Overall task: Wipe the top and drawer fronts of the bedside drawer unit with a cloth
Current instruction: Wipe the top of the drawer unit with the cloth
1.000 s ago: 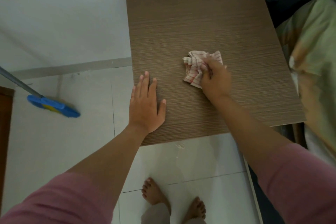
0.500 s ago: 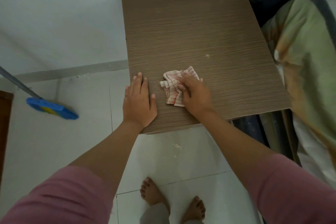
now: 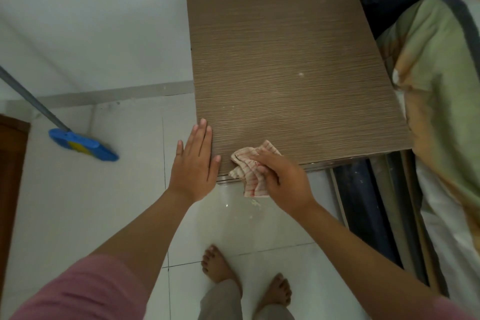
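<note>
Hands, two, mine. Left hand: flat, fingers straight, resting on the near left corner of the drawer unit, palm hanging partly past the edge. Right hand: fingers curled round the cloth, a bunched white rag with thin red checks.

Change noted: a second ago the cloth sat mid-top; half a second ago it lay nearer me, beside my left hand; now it has come all the way to the near edge, with its lower folds hanging over the lip. My left hand has slid leftward to the corner. I judge this as one full pull-stroke across the top finished. Pale crumbs lie on the floor tile just below the cloth, likely swept off.

Remaining, as I judge: the far and right parts of the top carry a pale speck; the drawer fronts are hidden below the edge and not yet reached.

Edges and room:
- far edge: against the white wall.
- right edge: close beside the bed, bedding near touching; little room.
- left: open floor; a blue mop stands well apart.
- near: open tiles, my bare feet set back, room to crouch.
</note>
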### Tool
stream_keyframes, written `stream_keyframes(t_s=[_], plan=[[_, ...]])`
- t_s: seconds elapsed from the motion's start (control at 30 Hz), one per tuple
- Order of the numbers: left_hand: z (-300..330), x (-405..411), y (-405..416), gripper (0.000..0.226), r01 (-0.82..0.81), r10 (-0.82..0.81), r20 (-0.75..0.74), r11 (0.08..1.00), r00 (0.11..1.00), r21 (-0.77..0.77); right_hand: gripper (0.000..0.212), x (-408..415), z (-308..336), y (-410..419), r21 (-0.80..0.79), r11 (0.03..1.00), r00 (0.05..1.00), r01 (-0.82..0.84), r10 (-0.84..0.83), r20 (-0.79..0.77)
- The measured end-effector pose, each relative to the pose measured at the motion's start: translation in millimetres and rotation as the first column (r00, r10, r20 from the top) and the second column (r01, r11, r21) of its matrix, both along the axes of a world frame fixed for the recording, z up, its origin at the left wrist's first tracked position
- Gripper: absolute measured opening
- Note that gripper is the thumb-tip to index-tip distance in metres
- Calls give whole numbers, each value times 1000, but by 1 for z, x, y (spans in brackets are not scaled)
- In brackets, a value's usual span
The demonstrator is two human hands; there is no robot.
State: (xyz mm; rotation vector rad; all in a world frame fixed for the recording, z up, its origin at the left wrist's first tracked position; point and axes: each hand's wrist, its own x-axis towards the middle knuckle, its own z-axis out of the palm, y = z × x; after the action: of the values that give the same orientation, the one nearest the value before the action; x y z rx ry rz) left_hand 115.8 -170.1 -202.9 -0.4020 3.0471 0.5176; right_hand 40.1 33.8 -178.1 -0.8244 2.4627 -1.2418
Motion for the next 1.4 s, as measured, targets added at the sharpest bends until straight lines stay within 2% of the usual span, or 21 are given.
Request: stream_keyframes(t_s=[0.1, 0.17, 0.23, 0.33, 0.4, 0.53, 0.9, 1.3, 1.4], plan=[[-4, -1, 0, 60, 0, 1, -35, 999, 999, 34, 28, -9, 8, 16, -75, 980, 983, 182, -181, 18], [-6, -1, -1, 60, 9, -6, -64, 999, 998, 46, 27, -29, 11, 26, -97, 933, 938, 347, -345, 39], [-9, -1, -1, 60, 11, -5, -88, 998, 996, 63, 25, -59, 7, 35, -69, 877, 879, 476, -478, -3], [-10, -2, -1, 60, 5, 4, -116, 997, 993, 79, 28, -100, 1, 43, -25, 809, 807, 587, -588, -64], [-10, -2, -1, 59, 6, 4, -129, 997, 992, 80, 30, -117, -3, 45, 11, 793, 791, 610, -608, -66], [-11, -2, -1, 59, 11, 0, -143, 997, 990, 76, 30, -124, -9, 36, 82, 849, 852, 521, -514, -97], [-11, 0, -2, 59, 16, -11, -122, 999, 992, 43, 29, -65, -7, -1, 105, 953, 948, 286, -264, -178], [-3, 0, -2, 62, 14, -12, -41, 998, 999, 55, 30, 10, 3, -13, 40, 999, 1000, 31, -31, 4], [-1, 0, -2, 63, 17, -15, -25, 997, 1000, 76, 28, 12, 19, -16, 77, 996, 990, -48, 37, 134]])
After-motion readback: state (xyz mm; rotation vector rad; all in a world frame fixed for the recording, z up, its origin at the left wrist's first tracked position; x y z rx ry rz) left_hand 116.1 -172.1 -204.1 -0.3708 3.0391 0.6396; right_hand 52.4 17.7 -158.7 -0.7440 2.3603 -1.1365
